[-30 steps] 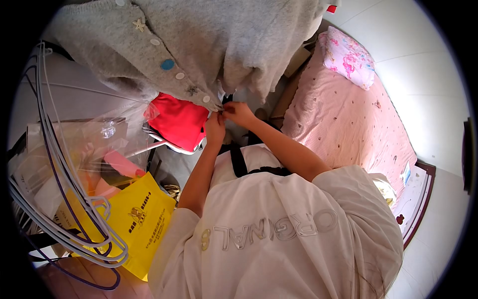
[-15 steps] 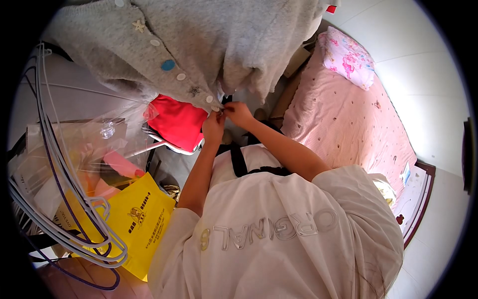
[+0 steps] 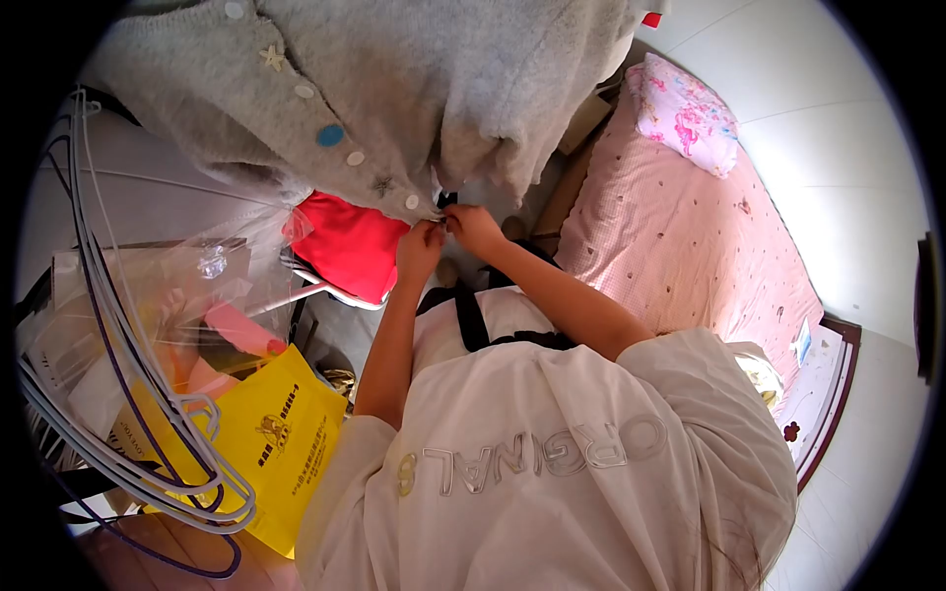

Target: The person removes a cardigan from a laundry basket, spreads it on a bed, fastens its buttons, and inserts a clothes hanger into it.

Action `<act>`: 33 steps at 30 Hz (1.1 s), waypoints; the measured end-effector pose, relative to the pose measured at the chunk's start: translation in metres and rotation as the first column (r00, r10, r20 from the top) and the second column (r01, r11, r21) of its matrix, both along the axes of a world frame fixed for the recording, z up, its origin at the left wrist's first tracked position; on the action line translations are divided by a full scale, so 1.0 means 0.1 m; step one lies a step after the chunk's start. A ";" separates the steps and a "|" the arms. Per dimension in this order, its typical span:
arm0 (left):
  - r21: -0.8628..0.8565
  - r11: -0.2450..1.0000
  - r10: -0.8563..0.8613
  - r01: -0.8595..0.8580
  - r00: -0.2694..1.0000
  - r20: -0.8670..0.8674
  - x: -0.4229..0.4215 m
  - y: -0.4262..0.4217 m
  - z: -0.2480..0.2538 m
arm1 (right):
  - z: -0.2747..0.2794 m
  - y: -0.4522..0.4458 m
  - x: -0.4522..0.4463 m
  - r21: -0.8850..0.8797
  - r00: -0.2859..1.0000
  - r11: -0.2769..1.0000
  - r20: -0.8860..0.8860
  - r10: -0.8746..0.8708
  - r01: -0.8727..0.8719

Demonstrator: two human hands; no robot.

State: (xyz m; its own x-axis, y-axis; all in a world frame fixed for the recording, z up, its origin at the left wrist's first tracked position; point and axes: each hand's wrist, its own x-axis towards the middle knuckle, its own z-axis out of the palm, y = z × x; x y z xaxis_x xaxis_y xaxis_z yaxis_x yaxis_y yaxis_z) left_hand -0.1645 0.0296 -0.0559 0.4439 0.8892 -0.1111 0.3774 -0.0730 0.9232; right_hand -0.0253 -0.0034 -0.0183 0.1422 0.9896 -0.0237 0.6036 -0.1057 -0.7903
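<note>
A light grey knitted cardigan [image 3: 394, 98] hangs at the top of the view, its front lined with white, blue and star-shaped buttons. At its lowest front corner, my left hand [image 3: 422, 244] is closed on the hem, fingers pinched. Close against it, my right hand [image 3: 473, 229] pinches the same corner from the right side. A white button [image 3: 412, 202] shows just above my fingers. The lowest button is covered by my fingertips, so I cannot see exactly how it sits.
Left of me are several hangers [image 3: 128, 325], clear plastic wrapping [image 3: 212, 261] and a yellow bag [image 3: 286, 443]. A red cushion or cloth [image 3: 350, 246] lies on a seat behind the cardigan. On the right stands a bed [image 3: 680, 227] with a pink patterned pillow [image 3: 690, 113].
Both hands stay at the cardigan's lower corner. The lowest white button, visible before beside my left fingers, is now hidden under them. The fingers have shifted slightly.
</note>
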 end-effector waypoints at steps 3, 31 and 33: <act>-0.166 0.979 0.141 -0.116 0.980 0.143 0.03 -0.01 -0.08 | 0.01 0.01 -0.01 0.010 0.999 1.000 -0.039 -0.010 0.011; -0.382 0.915 -0.068 0.133 0.981 0.181 -0.12 0.10 0.04 | 0.10 0.06 0.16 -0.258 0.988 0.960 -0.138 0.073 -0.107; -0.340 0.930 -0.094 0.141 0.984 0.150 -0.12 0.08 0.00 | 0.08 0.06 0.17 -0.276 0.982 0.956 -0.183 0.045 -0.095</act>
